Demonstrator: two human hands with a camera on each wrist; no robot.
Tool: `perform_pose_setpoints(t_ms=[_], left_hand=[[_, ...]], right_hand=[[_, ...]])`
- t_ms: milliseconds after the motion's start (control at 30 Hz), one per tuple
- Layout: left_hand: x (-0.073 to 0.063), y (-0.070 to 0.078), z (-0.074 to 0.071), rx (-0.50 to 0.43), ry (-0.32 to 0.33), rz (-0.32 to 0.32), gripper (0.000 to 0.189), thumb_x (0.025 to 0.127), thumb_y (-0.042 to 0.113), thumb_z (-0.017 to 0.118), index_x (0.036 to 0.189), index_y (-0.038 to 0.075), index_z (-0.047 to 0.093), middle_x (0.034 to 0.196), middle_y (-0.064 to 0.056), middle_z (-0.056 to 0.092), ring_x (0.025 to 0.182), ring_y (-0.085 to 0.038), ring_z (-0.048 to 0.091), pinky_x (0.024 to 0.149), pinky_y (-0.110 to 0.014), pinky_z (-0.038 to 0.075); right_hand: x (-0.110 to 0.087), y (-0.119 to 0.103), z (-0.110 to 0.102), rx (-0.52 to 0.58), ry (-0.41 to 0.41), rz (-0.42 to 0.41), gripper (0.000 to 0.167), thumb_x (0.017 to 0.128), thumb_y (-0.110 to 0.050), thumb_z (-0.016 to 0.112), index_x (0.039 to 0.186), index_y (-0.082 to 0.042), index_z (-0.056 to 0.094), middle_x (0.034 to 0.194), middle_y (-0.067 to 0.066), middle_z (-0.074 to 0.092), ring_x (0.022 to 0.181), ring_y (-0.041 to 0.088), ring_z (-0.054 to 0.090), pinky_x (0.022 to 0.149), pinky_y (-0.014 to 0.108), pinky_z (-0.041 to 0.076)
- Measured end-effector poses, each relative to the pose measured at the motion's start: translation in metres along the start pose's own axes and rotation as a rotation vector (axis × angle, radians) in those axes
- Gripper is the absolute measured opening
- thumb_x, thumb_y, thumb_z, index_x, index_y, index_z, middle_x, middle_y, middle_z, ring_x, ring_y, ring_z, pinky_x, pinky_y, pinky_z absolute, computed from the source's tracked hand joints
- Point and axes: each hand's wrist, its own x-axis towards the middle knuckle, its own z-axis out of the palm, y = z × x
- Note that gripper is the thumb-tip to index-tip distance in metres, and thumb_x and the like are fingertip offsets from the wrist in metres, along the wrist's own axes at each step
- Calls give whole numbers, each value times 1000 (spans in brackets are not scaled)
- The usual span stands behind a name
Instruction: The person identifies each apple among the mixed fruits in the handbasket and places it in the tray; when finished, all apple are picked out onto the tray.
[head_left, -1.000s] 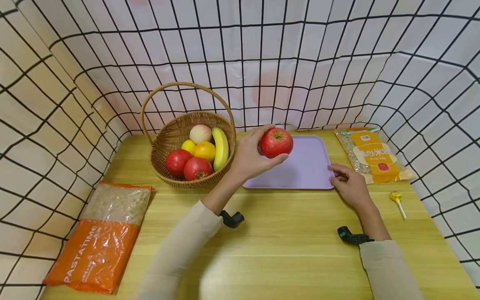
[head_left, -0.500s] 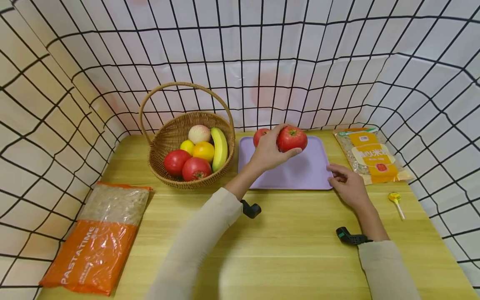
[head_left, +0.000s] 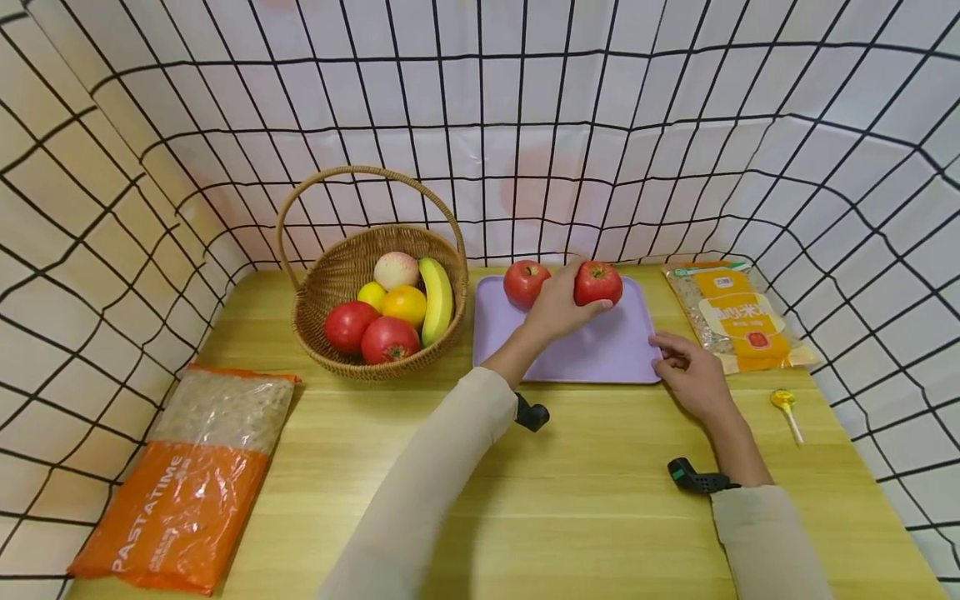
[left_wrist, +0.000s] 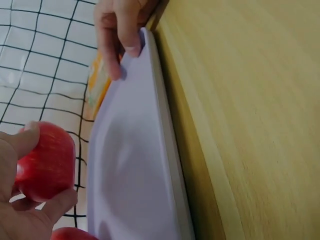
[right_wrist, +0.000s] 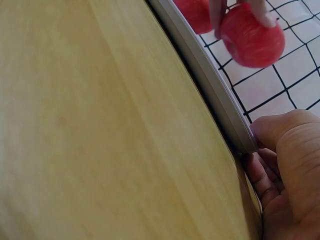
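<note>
My left hand [head_left: 558,307] grips a red apple [head_left: 598,284] over the back right part of a lilac tray [head_left: 555,367]. In the left wrist view, thumb and fingers curl round that apple [left_wrist: 49,161] from its sides. A second red apple [head_left: 525,283] rests on the tray's back left, just beyond the left hand. At the tray's right edge, my right hand [head_left: 693,377] pinches the rim; the right wrist view has its thumb over the tray's corner [right_wrist: 245,142] and the other fingers low beside it.
Left of the tray stands a handled wicker basket [head_left: 307,333] with red fruit, a banana [head_left: 437,302], an orange [head_left: 405,305] and other fruit. An orange PASTATIME bag [head_left: 187,475] lies front left. A yellow-labelled bag [head_left: 738,317] and a lollipop [head_left: 784,402] lie at right.
My left hand has carried its apple rightward across the tray. The second apple, first mostly hidden behind that hand, now shows fully. The right hand stays at the tray's edge.
</note>
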Motion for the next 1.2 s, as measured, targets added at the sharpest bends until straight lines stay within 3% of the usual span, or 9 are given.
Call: perform_pose_setpoints(t_ms=[267,533,767,900,1000,1200], left_hand=[[9,-5,12,-1,4,-62,83,95,36,75,162,18,30,161,-6,44,144,-26,47,117,-43,44],[19,-11,34,-55,113,-101,77,95,33,75,159,18,35,155,-9,48,140,-26,53,115,-40,48],[23,-27,39,-4,176,-22,81,90,29,81,158,14,40,158,-6,50,143,-23,51,120,-36,43],[23,-29,38,31,156,-16,84,91,30,81,160,14,36,164,-6,43,147,-25,48,122,-37,40],[21,-26,35,68,105,-44,88,92,34,79,163,16,29,168,-7,36,148,-32,47,121,-42,42],[5,-16,29,127,33,-95,95,96,45,71,167,13,16,172,-15,24,151,-38,41,122,-45,40]], right_hand=[[-2,-1,1,8,-5,-8,39,101,-15,64,140,-8,64,146,18,60,98,-3,51,80,-4,39],[-2,-2,-1,5,9,-14,38,101,-13,64,138,-5,65,143,19,62,95,-7,50,78,-4,39],[-1,-1,2,13,11,-24,38,100,-12,64,138,-5,65,142,19,62,95,-10,50,79,-4,40],[-1,-2,4,25,10,-29,38,100,-11,64,138,-5,65,142,19,62,95,-9,50,79,-4,40],[0,-2,5,36,9,-27,38,100,-11,64,138,-4,65,142,20,62,96,-8,51,79,-4,40],[-1,-1,4,23,17,-32,38,100,-10,64,137,-4,65,142,19,62,95,-10,50,79,-4,39]])
